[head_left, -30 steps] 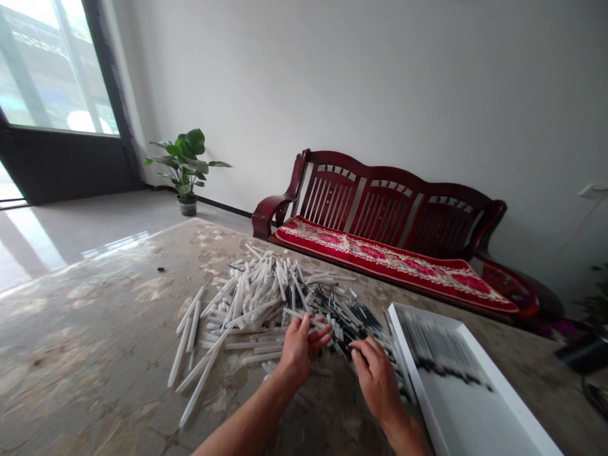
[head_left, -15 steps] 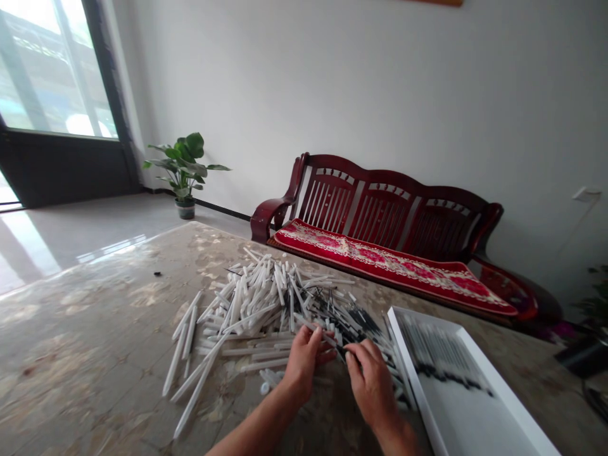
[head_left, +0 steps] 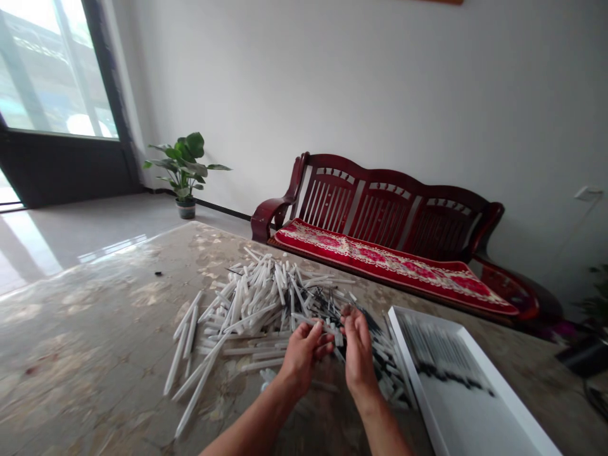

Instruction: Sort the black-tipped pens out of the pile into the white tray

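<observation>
My left hand [head_left: 304, 354] is closed with thumb and fingers round a thin whitish tube [head_left: 304, 318] that looks like a pen barrel. My right hand [head_left: 357, 348] is raised beside the tube's right end, palm turned to the left and fingers stretched out. Whether its palm touches the tube I cannot tell. Just beyond both hands lies a heap of white tubes [head_left: 256, 291]. Thin black pieces [head_left: 327, 303] are spread at the heap's right side, partly hidden by my right hand.
A shallow white box [head_left: 451, 418] at the right holds a row of tubes with black ends [head_left: 441, 348]. Several loose tubes [head_left: 190, 373] lie left of the heap on the patterned tabletop [head_left: 95, 354]. Behind the table stands a dark red wooden bench [head_left: 380, 209].
My right hand has moved up and opened from its pinch at the tube's right end. The left hand stays almost in place with the tube.
</observation>
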Demonstrator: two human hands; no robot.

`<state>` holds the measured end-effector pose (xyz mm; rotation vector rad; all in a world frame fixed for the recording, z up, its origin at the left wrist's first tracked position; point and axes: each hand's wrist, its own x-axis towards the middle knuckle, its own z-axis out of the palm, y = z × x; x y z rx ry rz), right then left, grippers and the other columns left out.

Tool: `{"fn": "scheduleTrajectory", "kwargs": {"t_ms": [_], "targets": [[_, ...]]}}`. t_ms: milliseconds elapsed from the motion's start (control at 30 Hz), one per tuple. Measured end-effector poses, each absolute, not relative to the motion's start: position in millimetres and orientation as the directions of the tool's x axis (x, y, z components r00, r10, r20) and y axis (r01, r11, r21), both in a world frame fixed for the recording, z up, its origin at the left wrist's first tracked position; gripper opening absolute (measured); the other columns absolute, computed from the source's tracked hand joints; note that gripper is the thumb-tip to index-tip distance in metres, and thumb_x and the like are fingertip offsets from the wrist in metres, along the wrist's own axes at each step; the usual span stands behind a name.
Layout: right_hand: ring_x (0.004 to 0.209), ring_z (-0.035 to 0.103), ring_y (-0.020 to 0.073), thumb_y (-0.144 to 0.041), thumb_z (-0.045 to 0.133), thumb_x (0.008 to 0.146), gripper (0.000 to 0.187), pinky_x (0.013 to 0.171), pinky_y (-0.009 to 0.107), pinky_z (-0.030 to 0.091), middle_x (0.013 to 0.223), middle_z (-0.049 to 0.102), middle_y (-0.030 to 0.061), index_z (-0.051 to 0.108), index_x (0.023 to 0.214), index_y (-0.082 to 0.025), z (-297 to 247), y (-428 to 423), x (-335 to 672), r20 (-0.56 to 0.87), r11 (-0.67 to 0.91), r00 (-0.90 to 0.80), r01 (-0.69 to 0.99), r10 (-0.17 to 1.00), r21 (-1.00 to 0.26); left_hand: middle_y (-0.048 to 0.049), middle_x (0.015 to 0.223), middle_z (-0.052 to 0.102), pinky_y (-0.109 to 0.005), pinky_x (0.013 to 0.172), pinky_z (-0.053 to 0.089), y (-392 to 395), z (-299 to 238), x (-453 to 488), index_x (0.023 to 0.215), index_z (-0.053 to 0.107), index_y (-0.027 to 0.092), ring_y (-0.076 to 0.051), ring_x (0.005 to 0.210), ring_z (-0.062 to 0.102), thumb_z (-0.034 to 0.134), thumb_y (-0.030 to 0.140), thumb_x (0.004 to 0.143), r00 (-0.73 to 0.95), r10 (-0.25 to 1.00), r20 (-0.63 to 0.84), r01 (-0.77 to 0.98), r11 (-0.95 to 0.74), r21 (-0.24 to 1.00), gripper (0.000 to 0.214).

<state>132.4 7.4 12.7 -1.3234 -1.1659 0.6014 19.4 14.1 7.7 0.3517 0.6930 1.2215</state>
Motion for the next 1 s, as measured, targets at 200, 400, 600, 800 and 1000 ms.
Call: {"fn": "scheduleTrajectory", "kwargs": {"t_ms": [200, 400, 600, 800, 1000], "targets": [[0.082, 0.068, 0.0211, -0.017, 0.054, 0.081, 0.020, 0.075, 0.029, 0.050, 0.087, 0.071, 0.0036, 0.071, 0.087, -0.025, -3.3, -13.2, 138.7, 0.344, 0.235, 0.011, 0.710, 0.939, -0.664, -0.0002, 0.073, 0.066, -0.021, 0.057, 0.058, 24.3, 5.9, 14.4, 0.085, 0.062, 0.016, -0.012, 0.064, 0.069, 0.087, 0.029, 0.063, 0.050, 0.953, -0.299, -0.780, 0.225, 0.585, 0.035], [0.083, 0.069, 0.0234, -0.008, 0.053, 0.078, 0.028, 0.069, 0.029, 0.051, 0.092, 0.069, 0.0059, 0.070, 0.094, -0.024, -7.2, -26.2, 124.1, 0.332, 0.240, -0.106, 0.888, 0.937, -0.392, -0.0016, 0.075, 0.067, -0.022, 0.057, 0.058, 24.9, 2.2, 16.1, 0.085, 0.063, 0.016, -0.014, 0.065, 0.069, 0.087, 0.029, 0.062, 0.038, 0.953, -0.300, -0.762, 0.222, 0.608, 0.036], [0.079, 0.068, 0.0219, -0.015, 0.049, 0.081, 0.021, 0.073, 0.030, 0.052, 0.084, 0.070, 0.0056, 0.069, 0.084, -0.022, -13.5, -17.1, 139.6, 0.366, 0.214, 0.042, 0.747, 0.930, -0.629, -0.0016, 0.074, 0.068, -0.024, 0.063, 0.058, 25.5, -1.9, 17.4, 0.086, 0.063, 0.016, -0.014, 0.065, 0.069, 0.088, 0.031, 0.060, 0.058, 0.958, -0.282, -0.753, 0.227, 0.617, 0.039], [0.065, 0.066, 0.0190, -0.038, 0.059, 0.079, 0.020, 0.061, 0.028, 0.054, 0.077, 0.070, 0.0037, 0.062, 0.088, -0.020, -11.5, -13.3, 159.7, 0.309, 0.130, 0.356, 0.447, 0.882, -0.885, -0.0019, 0.073, 0.069, -0.025, 0.061, 0.056, 22.6, -1.7, 20.6, 0.082, 0.063, 0.015, -0.015, 0.066, 0.068, 0.089, 0.039, 0.052, 0.074, 0.957, -0.279, -0.712, 0.247, 0.657, 0.047], [0.066, 0.067, 0.0190, -0.038, 0.061, 0.077, 0.019, 0.063, 0.027, 0.054, 0.075, 0.070, 0.0039, 0.061, 0.085, -0.021, -1.1, -14.4, 155.7, 0.379, 0.157, 0.365, 0.511, 0.851, -0.845, -0.0008, 0.071, 0.069, -0.026, 0.061, 0.055, 21.3, 1.5, 21.6, 0.080, 0.063, 0.015, -0.016, 0.065, 0.068, 0.089, 0.042, 0.047, 0.091, 0.956, -0.280, -0.678, 0.266, 0.685, 0.050]]}}
